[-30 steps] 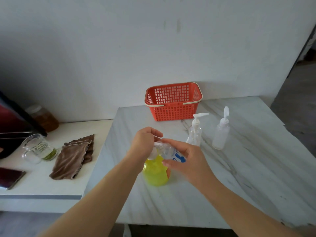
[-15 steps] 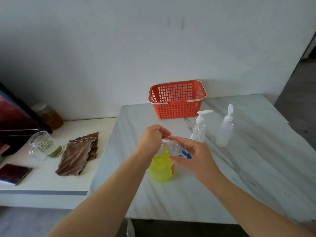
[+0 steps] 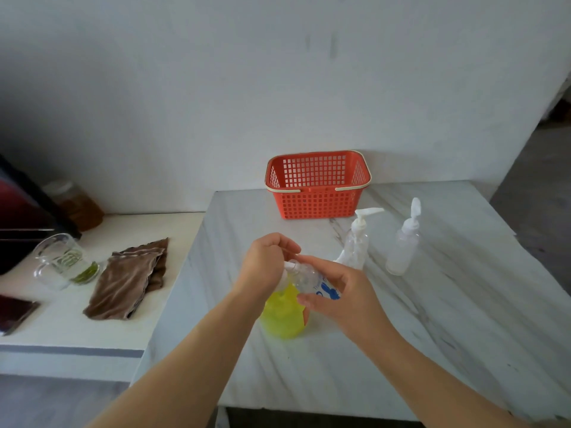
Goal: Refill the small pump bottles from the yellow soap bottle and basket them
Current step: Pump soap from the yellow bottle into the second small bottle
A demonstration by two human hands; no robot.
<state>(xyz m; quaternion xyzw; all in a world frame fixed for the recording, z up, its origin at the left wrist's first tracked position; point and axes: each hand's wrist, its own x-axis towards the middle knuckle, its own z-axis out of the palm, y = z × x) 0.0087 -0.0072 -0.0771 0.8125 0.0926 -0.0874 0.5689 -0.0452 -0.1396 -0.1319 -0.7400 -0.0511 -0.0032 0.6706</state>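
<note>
The right hand (image 3: pixel 346 301) grips the tilted small bottle (image 3: pixel 309 281) — its mouth beside the left hand (image 3: pixel 265 264), curled over the yellow bottle (image 3: pixel 282 313).

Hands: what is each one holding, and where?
The right hand grips the small clear bottle round its body. The left hand holds the yellow soap bottle by its pump top.

l hand (image 3: pixel 265 267) & r hand (image 3: pixel 343 301) bare; forearms (image 3: pixel 197 350) bare to frame edge

Light is dim and soft; the wall (image 3: pixel 154 103) darkens toward nine o'clock. The basket (image 3: pixel 318 200) throws a faint shadow toward three o'clock. Edges bow and blur slightly.
</note>
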